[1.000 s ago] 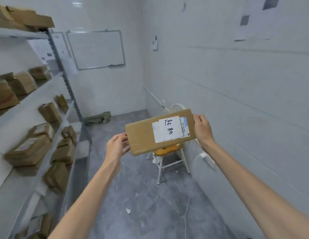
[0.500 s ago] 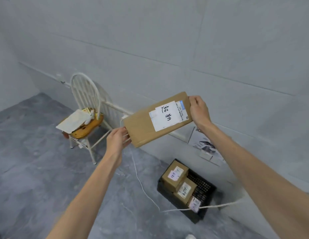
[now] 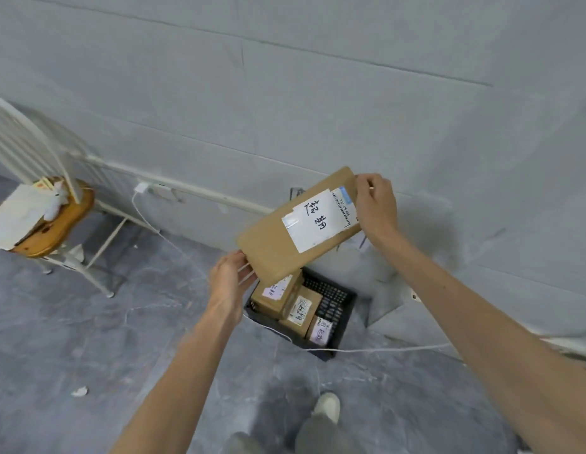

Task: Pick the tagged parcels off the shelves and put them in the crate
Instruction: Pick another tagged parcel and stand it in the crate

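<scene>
Item: tagged parcel, flat, label up, tilted; left hand pinches its 7 o'clock end, right hand grips its 2 o'clock end; carried closer than a moment ago, now over crate at 6 o'clock, holding three parcels; judged ready to lower.

Held parcel: brown cardboard, matt and smooth.
Parcel label: matt white paper, with a shiny strip of clear tape at one end.
Crate: black plastic, perforated walls, dull finish.
Parcels in crate: matt brown cardboard with paper labels.
Chair seat: varnished wood, glossy amber.
Chair frame: smooth white paint; the material beneath cannot be told.
Floor: grey, mottled like stone, smooth, faint sheen.
Wall: pale grey, matt.
Cable: smooth white plastic.
</scene>
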Motion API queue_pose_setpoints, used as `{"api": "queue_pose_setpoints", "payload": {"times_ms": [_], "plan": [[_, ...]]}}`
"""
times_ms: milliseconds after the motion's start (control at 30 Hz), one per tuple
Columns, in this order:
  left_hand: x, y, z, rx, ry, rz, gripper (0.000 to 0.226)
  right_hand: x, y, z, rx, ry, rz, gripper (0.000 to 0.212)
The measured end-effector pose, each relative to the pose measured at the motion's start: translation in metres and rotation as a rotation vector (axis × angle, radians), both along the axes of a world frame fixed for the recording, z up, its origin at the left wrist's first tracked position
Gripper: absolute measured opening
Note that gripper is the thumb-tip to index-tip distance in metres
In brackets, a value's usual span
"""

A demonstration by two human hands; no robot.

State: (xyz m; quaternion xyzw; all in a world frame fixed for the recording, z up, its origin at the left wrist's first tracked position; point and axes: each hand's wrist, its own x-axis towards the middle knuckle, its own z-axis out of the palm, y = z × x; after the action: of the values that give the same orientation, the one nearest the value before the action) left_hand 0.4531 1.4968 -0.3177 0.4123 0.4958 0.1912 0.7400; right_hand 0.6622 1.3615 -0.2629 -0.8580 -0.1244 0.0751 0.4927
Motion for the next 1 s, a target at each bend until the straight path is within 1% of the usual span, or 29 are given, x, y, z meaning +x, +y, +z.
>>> {"api": "queue_pose_setpoints", "payload": {"times_ms": [133,300,433,700,733,833,933,1000], "plan": [[0.029,-0.028,-0.038,-0.043,0.021,-0.062,0.025,0.027,-0.021,-0.032,-0.033,0.031,-0.023,0.02],[0.063,-0.043,-0.085,-0.134,0.052,-0.062,0.024,0.051,-0.042,-0.078,-0.096,0.069,-0.056,0.028],[0.085,-0.039,-0.13,-0.188,0.083,-0.075,0.024,0.065,-0.048,-0.122,-0.148,0.089,-0.083,0.029],[0.109,-0.024,-0.252,-0.338,0.139,-0.112,0.025,0.086,-0.041,-0.244,-0.291,0.126,-0.13,0.032],[0.11,-0.024,-0.269,-0.373,0.146,-0.111,0.027,0.089,-0.039,-0.259,-0.301,0.134,-0.131,0.032],[0.115,-0.021,-0.317,-0.496,0.142,-0.091,0.043,0.097,-0.035,-0.301,-0.349,0.128,-0.12,0.035],[0.123,-0.014,-0.362,-0.578,0.176,-0.061,0.039,0.104,-0.031,-0.338,-0.389,0.121,-0.103,0.036],[0.13,-0.013,-0.392,-0.595,0.186,-0.081,0.038,0.109,-0.028,-0.367,-0.422,0.093,-0.082,0.037]]}}
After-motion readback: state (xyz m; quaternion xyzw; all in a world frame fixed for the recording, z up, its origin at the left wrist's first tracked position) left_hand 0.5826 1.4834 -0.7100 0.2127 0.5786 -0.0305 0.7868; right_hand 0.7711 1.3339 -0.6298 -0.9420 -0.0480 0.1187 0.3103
